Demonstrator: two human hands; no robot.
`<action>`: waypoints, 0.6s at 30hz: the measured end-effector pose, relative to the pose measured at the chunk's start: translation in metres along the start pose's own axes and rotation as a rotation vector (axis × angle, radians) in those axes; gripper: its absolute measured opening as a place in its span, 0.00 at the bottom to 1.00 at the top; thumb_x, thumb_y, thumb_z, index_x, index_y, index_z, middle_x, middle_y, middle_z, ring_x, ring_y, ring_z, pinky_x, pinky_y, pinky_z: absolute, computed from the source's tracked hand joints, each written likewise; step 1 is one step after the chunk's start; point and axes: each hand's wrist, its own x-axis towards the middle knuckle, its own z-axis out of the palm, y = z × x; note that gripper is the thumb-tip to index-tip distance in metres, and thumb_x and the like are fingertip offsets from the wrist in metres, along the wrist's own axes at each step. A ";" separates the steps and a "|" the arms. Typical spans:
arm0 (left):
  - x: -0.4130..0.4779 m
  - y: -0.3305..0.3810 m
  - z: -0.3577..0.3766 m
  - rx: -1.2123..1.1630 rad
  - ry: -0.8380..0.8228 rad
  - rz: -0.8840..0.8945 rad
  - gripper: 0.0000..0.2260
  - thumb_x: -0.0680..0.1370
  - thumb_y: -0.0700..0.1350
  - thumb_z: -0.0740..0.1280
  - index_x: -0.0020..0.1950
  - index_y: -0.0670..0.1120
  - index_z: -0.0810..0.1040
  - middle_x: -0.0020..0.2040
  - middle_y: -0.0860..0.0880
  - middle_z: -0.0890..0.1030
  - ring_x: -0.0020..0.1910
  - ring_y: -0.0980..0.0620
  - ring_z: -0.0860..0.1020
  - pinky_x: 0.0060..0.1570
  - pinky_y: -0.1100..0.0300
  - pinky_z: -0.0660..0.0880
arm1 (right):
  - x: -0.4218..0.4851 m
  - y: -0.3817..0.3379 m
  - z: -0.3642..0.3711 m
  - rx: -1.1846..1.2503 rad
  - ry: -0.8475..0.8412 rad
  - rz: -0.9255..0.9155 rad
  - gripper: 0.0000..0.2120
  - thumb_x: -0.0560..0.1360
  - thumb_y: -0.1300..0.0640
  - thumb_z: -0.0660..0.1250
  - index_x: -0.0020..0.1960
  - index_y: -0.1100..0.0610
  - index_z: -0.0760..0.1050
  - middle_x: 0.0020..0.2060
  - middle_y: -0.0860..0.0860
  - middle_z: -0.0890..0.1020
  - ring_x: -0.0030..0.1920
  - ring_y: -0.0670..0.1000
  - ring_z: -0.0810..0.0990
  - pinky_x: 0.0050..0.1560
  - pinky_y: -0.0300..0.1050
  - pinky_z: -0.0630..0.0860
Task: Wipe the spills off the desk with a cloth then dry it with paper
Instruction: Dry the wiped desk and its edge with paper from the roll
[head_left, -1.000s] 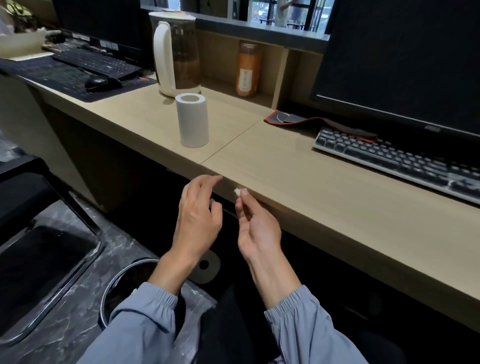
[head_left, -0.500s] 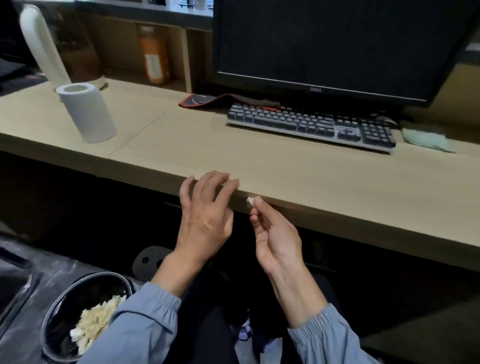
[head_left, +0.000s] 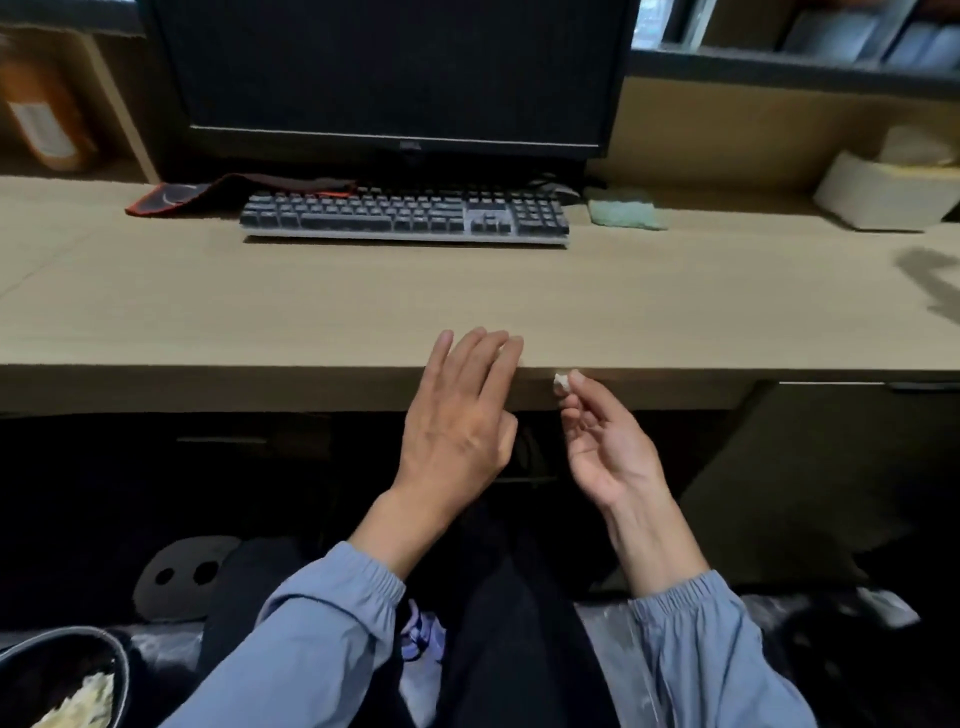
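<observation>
Two hands are held at the near edge of the desk (head_left: 311, 312): the left hand (head_left: 457, 415) is kept flat, fingers straight; a white scrap (head_left: 561, 382) is pinched by the right hand (head_left: 602, 441), probably picked-off debris. The green cloth (head_left: 626, 214) is seen far back, right of the keyboard (head_left: 405, 218).

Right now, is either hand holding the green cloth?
No, the green cloth lies beside the keyboard; the right hand pinches a white scrap, left hand open.
</observation>
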 end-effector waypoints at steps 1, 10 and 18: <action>0.005 0.009 0.006 0.010 -0.034 0.004 0.29 0.73 0.38 0.64 0.75 0.39 0.73 0.71 0.41 0.76 0.74 0.40 0.73 0.80 0.39 0.60 | 0.003 -0.011 -0.010 0.021 0.012 -0.016 0.03 0.75 0.66 0.73 0.47 0.65 0.82 0.40 0.56 0.85 0.33 0.43 0.80 0.34 0.31 0.76; 0.021 0.057 0.035 0.069 -0.087 0.037 0.30 0.73 0.41 0.64 0.76 0.40 0.71 0.71 0.41 0.75 0.73 0.39 0.72 0.80 0.39 0.59 | 0.021 -0.095 -0.074 0.156 0.090 -0.119 0.03 0.76 0.66 0.71 0.50 0.65 0.80 0.40 0.56 0.83 0.31 0.43 0.79 0.32 0.29 0.75; 0.024 0.075 0.043 0.026 -0.120 0.070 0.28 0.72 0.40 0.66 0.74 0.41 0.74 0.68 0.41 0.76 0.71 0.39 0.74 0.80 0.37 0.58 | 0.026 -0.135 -0.103 0.254 0.161 -0.145 0.08 0.75 0.65 0.72 0.53 0.65 0.79 0.40 0.56 0.82 0.31 0.43 0.78 0.31 0.30 0.75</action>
